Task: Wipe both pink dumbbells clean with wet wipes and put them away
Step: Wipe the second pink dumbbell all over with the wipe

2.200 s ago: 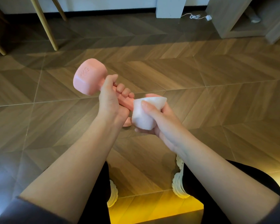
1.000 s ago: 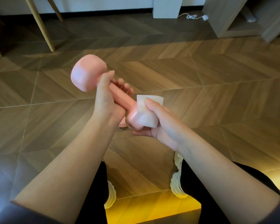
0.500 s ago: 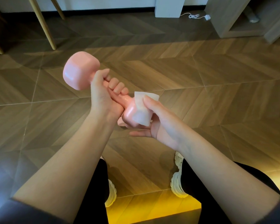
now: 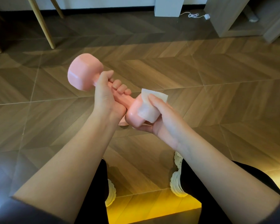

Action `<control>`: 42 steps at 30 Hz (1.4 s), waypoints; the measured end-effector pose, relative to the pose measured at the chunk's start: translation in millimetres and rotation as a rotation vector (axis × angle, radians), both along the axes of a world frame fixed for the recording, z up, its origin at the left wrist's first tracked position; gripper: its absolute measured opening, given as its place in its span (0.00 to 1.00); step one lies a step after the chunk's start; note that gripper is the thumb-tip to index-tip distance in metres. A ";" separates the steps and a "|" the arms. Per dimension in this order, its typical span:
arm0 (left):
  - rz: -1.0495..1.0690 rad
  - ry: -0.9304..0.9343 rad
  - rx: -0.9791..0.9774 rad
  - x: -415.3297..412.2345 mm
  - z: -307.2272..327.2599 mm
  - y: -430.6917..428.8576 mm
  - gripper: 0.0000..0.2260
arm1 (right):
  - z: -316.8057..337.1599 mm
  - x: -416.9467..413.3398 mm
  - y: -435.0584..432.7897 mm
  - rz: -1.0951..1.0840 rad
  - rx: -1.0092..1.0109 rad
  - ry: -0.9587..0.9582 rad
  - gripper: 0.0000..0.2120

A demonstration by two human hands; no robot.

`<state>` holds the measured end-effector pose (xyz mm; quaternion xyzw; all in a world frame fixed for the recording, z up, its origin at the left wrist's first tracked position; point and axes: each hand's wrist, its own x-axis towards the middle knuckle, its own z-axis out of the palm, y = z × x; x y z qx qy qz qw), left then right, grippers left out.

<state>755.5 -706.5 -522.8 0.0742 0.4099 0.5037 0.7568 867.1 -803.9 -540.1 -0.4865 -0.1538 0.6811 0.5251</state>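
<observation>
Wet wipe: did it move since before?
Yes, a little. The wet wipe stays near the same floor seam, but it slid right across the near end of the dumbbell, which it earlier covered whole; pink shows now.

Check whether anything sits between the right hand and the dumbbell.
Only the wipe: the right hand presses it against the near head of the dumbbell. The left hand grips the dumbbell directly.

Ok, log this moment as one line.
phase: wiping | left hand: grips pink dumbbell handle | right hand: holds wet wipe on near head | far head: bare
</observation>
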 end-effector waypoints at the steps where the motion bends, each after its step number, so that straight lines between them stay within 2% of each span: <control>1: 0.001 -0.008 0.000 -0.9 0.0 0.5 0.15 | -0.9 2.0 -1.4 0.012 0.016 0.050 0.20; 4: -0.015 -0.006 0.019 -2.0 0.8 0.5 0.14 | -0.9 1.6 -2.4 0.037 0.042 0.104 0.26; 9: -0.098 0.040 0.074 3.6 2.8 -4.2 0.15 | 1.0 -5.5 0.0 -0.009 -0.065 -0.039 0.22; 12: -0.125 0.059 0.093 6.1 3.3 -5.5 0.16 | 2.0 -3.7 -2.8 -0.100 -0.059 -0.382 0.26; 14: -0.136 0.091 0.096 6.3 2.6 -6.1 0.16 | -0.5 1.4 -6.4 -0.203 0.077 -0.688 0.27; 16: -0.146 0.112 0.093 6.3 1.7 -7.0 0.16 | -1.4 5.5 -10.7 -0.227 0.317 -0.962 0.16; 18: -0.150 0.124 0.081 5.3 1.4 -7.5 0.15 | 0.6 7.9 -15.0 -0.166 0.490 -1.114 0.04; 21: -0.153 0.148 0.059 0.1 1.4 -5.2 0.14 | 0.9 15.3 -20.6 -0.025 0.641 -1.310 0.11; 25: -0.191 0.194 0.026 -7.9 -2.8 -1.7 0.14 | -7.4 22.8 -25.8 0.325 0.708 -1.422 0.26; 28: -0.227 0.240 0.023 -8.5 -5.4 -3.7 0.13 | -13.2 19.0 -24.1 0.331 0.770 -1.566 0.27; 31: -0.242 0.243 0.001 -6.5 -5.9 -5.2 0.13 | -15.8 11.6 -20.6 0.367 0.745 -1.607 0.31; 37: -0.299 0.265 0.031 -4.0 -6.8 -7.8 0.13 | -16.3 9.7 -20.3 0.306 0.813 -1.614 0.28; 42: -0.407 0.333 0.088 -2.0 -8.2 -15.7 0.14 | -23.8 10.2 -19.2 0.514 0.661 -1.567 0.25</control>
